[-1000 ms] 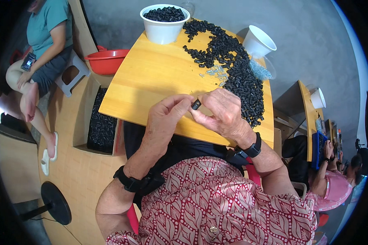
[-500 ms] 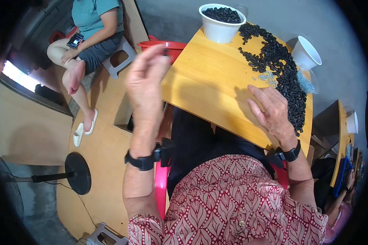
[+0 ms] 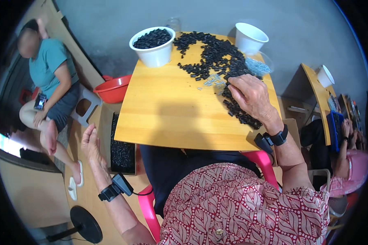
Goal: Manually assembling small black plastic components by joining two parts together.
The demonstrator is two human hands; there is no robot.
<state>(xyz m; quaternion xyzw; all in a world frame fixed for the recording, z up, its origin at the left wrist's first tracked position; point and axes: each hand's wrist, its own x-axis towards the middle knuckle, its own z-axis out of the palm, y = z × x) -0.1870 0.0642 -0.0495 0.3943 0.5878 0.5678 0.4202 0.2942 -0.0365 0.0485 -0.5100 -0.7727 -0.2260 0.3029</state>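
Observation:
My left hand [image 3: 91,145] hangs off the table's left side, beside an open box [image 3: 123,157] of small black pieces. Its fingers are pressed together at the tips; whatever they hold is too small to make out. Over the table's right side, my right hand [image 3: 252,99] bends its fingers down at the edge of a pile of small black parts [image 3: 218,53]. What its fingertips grip is hidden. Just left of those fingertips lie loose silvery metal pins [image 3: 212,80]. More pins fill a clear shallow dish [image 3: 257,66] behind the hand.
A white tub [image 3: 154,55] heaped with black parts stands at the table's [image 3: 151,114] far left corner, another white tub [image 3: 249,37] far right. A red basin [image 3: 112,90] sits left. One person [image 3: 53,77] sits at left; another's pink sleeve [image 3: 351,171] shows at right.
My left hand has dropped from above the table's left edge to beside the box. My right hand has moved to the pile's edge, and its fingers have curled in. The view has swung left.

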